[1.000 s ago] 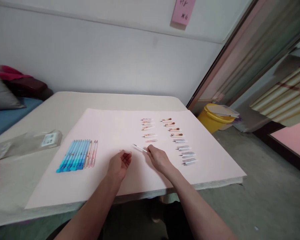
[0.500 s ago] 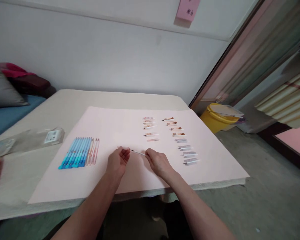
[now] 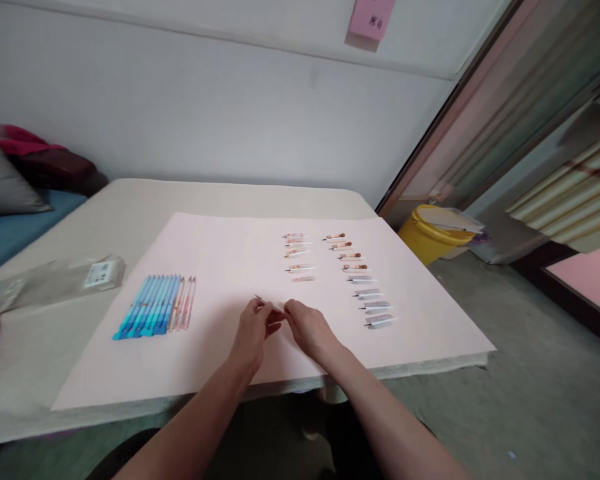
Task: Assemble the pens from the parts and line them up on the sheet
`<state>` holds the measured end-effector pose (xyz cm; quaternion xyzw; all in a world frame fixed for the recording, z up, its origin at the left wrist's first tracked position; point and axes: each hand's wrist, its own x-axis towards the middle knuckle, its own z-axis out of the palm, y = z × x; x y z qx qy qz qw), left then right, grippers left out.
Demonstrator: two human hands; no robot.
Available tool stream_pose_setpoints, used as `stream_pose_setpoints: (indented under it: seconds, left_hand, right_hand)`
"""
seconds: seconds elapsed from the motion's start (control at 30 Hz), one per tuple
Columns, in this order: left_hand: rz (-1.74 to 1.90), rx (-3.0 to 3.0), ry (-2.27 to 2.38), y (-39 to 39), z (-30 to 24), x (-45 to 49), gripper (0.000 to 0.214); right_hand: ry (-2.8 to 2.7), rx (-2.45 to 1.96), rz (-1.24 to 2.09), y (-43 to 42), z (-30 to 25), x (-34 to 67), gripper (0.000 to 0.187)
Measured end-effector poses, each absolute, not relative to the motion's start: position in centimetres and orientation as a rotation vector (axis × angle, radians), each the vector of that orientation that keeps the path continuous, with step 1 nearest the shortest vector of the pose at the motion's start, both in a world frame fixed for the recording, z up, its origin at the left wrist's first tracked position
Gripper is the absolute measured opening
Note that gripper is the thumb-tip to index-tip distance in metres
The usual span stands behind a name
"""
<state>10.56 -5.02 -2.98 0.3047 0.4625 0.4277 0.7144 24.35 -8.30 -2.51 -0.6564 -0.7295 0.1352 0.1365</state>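
Over the front middle of the pink sheet (image 3: 230, 253), my two hands meet at a thin pen refill (image 3: 259, 297). Its dark tip pokes out past the fingers of my left hand (image 3: 254, 330), which are closed in a pinch. My right hand (image 3: 310, 327) is closed close beside it, fingers pinching at the refill's other end; most of the refill is hidden between them. To the left lie a row of blue pens (image 3: 150, 307) and a few pink clear pens (image 3: 187, 303). To the right, several refills lie beside short pen parts (image 3: 300, 252).
Farther right is a column of brown-topped pen parts (image 3: 350, 257) and greyish barrels with refills (image 3: 377, 308). A clear plastic bag (image 3: 60, 280) lies on the table's left. A yellow bucket (image 3: 425, 237) stands on the floor past the table's right edge.
My hands have come together. The white refill that stretched between them is now mostly hidden, and its dark tip sticks out beyond my left fingers. My left hand moved right.
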Motion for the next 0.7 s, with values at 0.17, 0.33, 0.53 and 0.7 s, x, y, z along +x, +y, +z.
stream_pose_setpoints:
  seconds: [0.17,0.33,0.53,0.7]
  left_hand:
    - [0.964,0.556,0.953,-4.9,-3.1,10.7,0.015]
    - [0.979,0.48,0.896,-4.0,-2.9,10.1,0.01]
    - [1.007,0.361,0.917,-3.0,-3.0,9.6,0.006]
    - [1.011,0.336,0.905,-3.0,-2.9,9.4,0.006]
  right_hand:
    - [-1.902,-1.763,0.505,-8.4,-3.0,23.9,0.011]
    - [-1.778,-1.635,0.746,-8.1,-2.5,24.4,0.007]
    - [-1.848,-1.974,0.216,-5.8,-3.9,27.8,0.028]
    - [-1.941,-2.143,0.039,-4.2,-6.9,29.4,0.041]
